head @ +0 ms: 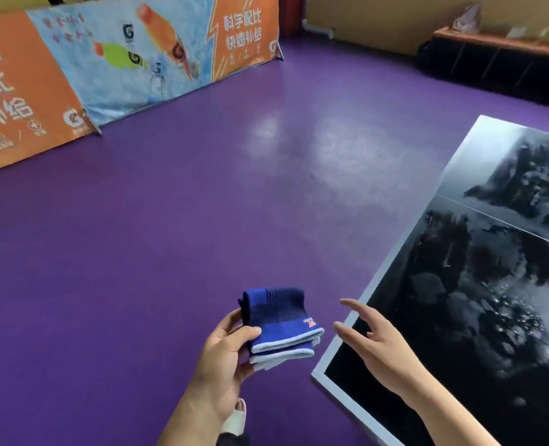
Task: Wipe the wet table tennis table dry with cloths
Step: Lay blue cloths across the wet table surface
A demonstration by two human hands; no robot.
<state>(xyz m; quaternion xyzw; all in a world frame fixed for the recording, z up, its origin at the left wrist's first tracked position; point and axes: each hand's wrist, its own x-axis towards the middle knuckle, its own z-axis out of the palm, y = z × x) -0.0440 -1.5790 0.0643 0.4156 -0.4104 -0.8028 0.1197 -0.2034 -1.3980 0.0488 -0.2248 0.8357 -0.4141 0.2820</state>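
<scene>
Step in hand, as judged: readying the cloth [279, 320] before wiping. Best to separate the folded layers, open one flat, then wipe in overlapping strokes from the near corner.

Left hand [225, 358], 6 o'clock: grips the blue, pale-edged cloth, thumb on top, other digits curled beneath. The cloth is off the surface, over the floor.

Right hand [376, 346], 5 o'clock: holds nothing; fingers [356, 305] spread and relaxed, reaching toward the cloth above the pale table edge.

Surface [459, 284], 5 to 2 o'clock: dark, with droplets and wet patches; looks unwiped.

Purple floor [170, 236] beyond. Orange and blue banners [138, 59] at 10 o'clock.
</scene>
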